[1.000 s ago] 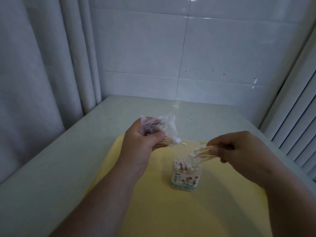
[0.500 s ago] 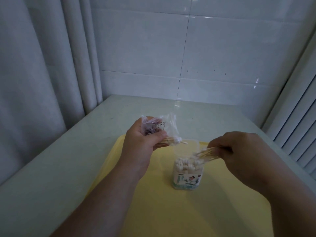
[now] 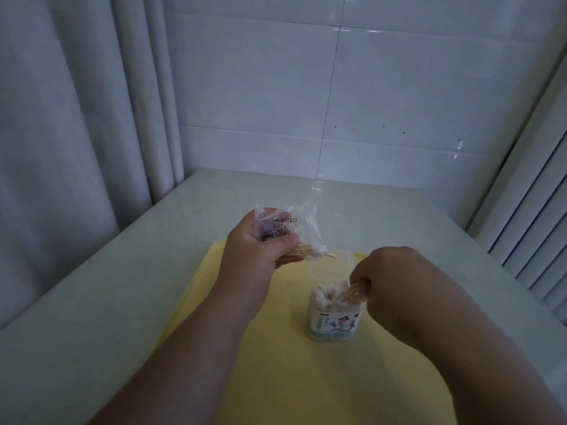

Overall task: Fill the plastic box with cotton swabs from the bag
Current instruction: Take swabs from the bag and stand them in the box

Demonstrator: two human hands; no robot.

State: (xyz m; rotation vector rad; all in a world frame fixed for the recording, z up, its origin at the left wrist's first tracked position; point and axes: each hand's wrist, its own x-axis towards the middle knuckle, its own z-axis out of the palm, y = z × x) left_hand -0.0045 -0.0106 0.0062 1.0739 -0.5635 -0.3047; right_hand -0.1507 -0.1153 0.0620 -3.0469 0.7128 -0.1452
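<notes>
Head view: the left hand (image 3: 254, 256) was raised above the far edge of the yellow tray (image 3: 276, 363), its forearm running in from about 7 o'clock. Its fingers were curled round a crumpled clear bag (image 3: 285, 228), the thumb pressing the printed plastic against them. Wooden swab stems (image 3: 306, 254) poked out of the bag's mouth toward 3 o'clock.

The right hand (image 3: 395, 277) came in from 5 o'clock with the wrist bent and the knuckles up. Its fingertips pinched a small bundle of cotton swabs (image 3: 352, 292) by one end. The bundle slanted down toward 8 o'clock, its far ends in the open mouth of the plastic box (image 3: 334, 323).

The plastic box stood upright on the tray, just right of centre, directly below the right hand's fingers. White swab heads (image 3: 326, 294) packed it near to the top. Its clear lid (image 3: 329, 262) stood open at the 12 o'clock side.

The tray lay on a pale worktop (image 3: 122, 286). A curtain (image 3: 61, 118) hung at 9 o'clock, a tiled wall (image 3: 337, 102) stood at 12, and slatted panels (image 3: 527, 240) at 3.
</notes>
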